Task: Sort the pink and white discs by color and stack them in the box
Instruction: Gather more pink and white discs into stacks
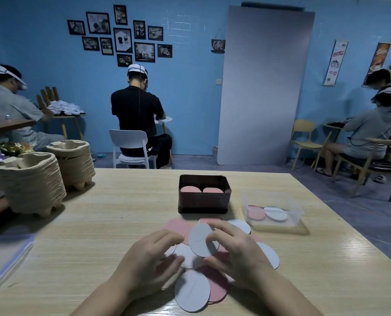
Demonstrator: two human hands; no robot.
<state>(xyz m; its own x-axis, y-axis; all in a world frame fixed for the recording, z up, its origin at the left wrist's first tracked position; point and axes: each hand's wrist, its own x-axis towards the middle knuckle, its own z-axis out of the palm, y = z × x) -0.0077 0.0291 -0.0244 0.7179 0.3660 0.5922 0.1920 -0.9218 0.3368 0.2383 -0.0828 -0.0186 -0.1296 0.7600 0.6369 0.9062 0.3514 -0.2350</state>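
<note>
On the wooden table (98, 224), a loose pile of pink and white discs (192, 290) lies spread and overlapping directly in front of the person. At 12 o'clock from the pile, just beyond its far edge, stands the dark box (203, 201), open at the top, with two pink stacks (190, 189) side by side inside it. At 2 o'clock from the pile sits a clear container (276, 224) with a few pink and white discs lying flat in it. Both hands are over the middle of the pile. The right hand (240, 254) pinches a raised white disc (201, 241) between its thumb and curled fingers, holding the disc tilted up off the others. The left hand (151, 261) is at 9 o'clock of that disc, fingers curled and close together, with a fingertip at the disc's left edge and its thumb down on a white disc in the pile; whether it actually grips anything cannot be made out. At 10 o'clock, near the table's far left corner, stand two stacks of pulp trays (35, 185).
</note>
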